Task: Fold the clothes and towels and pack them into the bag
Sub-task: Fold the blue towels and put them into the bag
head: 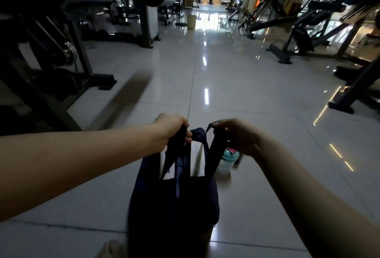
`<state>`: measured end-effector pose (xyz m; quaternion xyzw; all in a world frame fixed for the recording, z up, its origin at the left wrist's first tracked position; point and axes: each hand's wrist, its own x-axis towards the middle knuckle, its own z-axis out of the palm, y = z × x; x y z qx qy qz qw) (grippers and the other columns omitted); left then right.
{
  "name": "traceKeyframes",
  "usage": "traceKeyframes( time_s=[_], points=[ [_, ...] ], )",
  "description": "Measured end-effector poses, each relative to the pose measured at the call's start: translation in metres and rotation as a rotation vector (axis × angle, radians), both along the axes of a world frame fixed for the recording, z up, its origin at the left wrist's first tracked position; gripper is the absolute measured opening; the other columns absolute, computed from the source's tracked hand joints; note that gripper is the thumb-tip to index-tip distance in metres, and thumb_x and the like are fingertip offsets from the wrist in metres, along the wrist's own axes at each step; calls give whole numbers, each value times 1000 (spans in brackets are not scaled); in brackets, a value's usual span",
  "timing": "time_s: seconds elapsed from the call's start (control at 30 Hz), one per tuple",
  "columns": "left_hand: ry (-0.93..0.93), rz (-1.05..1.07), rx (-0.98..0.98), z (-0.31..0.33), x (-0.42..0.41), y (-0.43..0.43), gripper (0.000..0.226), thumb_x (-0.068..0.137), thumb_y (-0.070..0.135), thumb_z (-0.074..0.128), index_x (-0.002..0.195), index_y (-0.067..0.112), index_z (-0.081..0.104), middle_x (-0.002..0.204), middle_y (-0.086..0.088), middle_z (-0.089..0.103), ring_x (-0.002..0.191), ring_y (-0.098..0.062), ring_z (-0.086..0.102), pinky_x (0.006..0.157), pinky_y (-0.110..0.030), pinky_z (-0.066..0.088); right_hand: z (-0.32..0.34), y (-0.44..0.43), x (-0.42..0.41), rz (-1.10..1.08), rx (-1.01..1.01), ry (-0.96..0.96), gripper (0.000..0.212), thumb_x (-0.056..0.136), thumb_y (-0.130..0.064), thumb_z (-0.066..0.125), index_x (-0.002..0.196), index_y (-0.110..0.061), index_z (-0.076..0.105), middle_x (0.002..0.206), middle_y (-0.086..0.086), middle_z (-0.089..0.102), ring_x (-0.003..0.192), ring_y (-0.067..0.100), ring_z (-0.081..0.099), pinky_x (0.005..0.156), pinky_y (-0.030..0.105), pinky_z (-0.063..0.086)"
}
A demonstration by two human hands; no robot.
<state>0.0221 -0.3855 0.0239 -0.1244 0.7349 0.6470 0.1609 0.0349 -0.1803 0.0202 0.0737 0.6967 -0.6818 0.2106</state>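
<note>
One glossy pale tiled floor [246, 93], one dark navy fabric bag [174, 202] standing on it in front of you, base cut off by the frame. Two hands: your left hand [172, 128] grips one dark strap [174, 148], your right hand [240, 136] pinches the other strap [216, 150]. White folded cloth [197, 159] sits in the bag mouth, piece count unclear. One teal-lidded clear bottle [227, 161] stands just beside the bag, partly hidden.

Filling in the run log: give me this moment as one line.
bag: dark, white item inside | left hand: grips left strap | right hand: grips right strap | teal-lidded bottle: beside bag
</note>
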Motion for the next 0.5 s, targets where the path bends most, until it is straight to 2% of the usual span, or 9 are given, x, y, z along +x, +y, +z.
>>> traceKeyframes(
  time_s=[0.07, 0.13, 0.23, 0.33, 0.37, 0.43, 0.47, 0.5],
  points=[
    [16, 19, 76, 27, 19, 11, 11, 92, 10, 53, 97, 1, 59, 73, -18, 68, 60, -31, 67, 79, -45, 60, 28, -1, 14, -44, 87, 92, 6, 94, -8, 58, 93, -7, 64, 73, 3, 62, 65, 13, 61, 68, 28, 50],
    [23, -23, 151, 57, 42, 25, 15, 95, 14, 51, 100, 2, 58, 76, -18, 66, 60, -29, 66, 71, -38, 59, 55, 1, 25, -54, 155, 144, 7, 92, -6, 59, 97, -4, 63, 72, 5, 60, 63, 14, 60, 69, 31, 50],
    [27, -149, 204, 100, 77, 47, 33, 96, 21, 50, 115, -4, 59, 88, -19, 66, 68, -27, 65, 63, -30, 55, 91, 13, 41, -40, 203, 183, 14, 93, -6, 55, 105, -3, 61, 71, 5, 58, 60, 14, 61, 64, 31, 50],
    [43, -245, 298, 136, 104, 73, 31, 95, 20, 47, 113, -4, 56, 94, -20, 59, 73, -27, 59, 58, -26, 54, 128, 33, 59, 11, 281, 176, 13, 96, -9, 48, 100, -6, 60, 73, 5, 57, 69, 17, 58, 74, 31, 47],
    [51, -279, 317, 144, 112, 82, 29, 95, 20, 46, 109, -3, 56, 93, -19, 57, 77, -28, 58, 64, -28, 56, 139, 40, 67, 9, 318, 171, 12, 95, -9, 47, 95, -8, 59, 73, 6, 55, 72, 19, 56, 80, 34, 45],
    [76, -352, 284, 155, 123, 102, 25, 93, 22, 47, 98, 1, 59, 89, -18, 60, 87, -30, 61, 87, -36, 52, 159, 58, 82, -61, 405, 189, 11, 94, -8, 47, 88, -8, 57, 71, 6, 52, 74, 22, 51, 83, 37, 42],
    [85, -381, 267, 160, 129, 113, 24, 93, 23, 48, 95, 3, 60, 89, -16, 62, 89, -30, 63, 91, -36, 50, 167, 69, 88, -123, 439, 209, 11, 94, -6, 48, 87, -8, 57, 70, 6, 52, 71, 21, 51, 80, 37, 43],
    [92, -404, 248, 162, 134, 125, 23, 92, 24, 49, 94, 6, 61, 91, -15, 64, 88, -30, 64, 88, -34, 49, 174, 80, 93, -178, 474, 221, 11, 94, -5, 49, 86, -7, 57, 69, 6, 52, 67, 19, 51, 75, 35, 44]
  ],
)
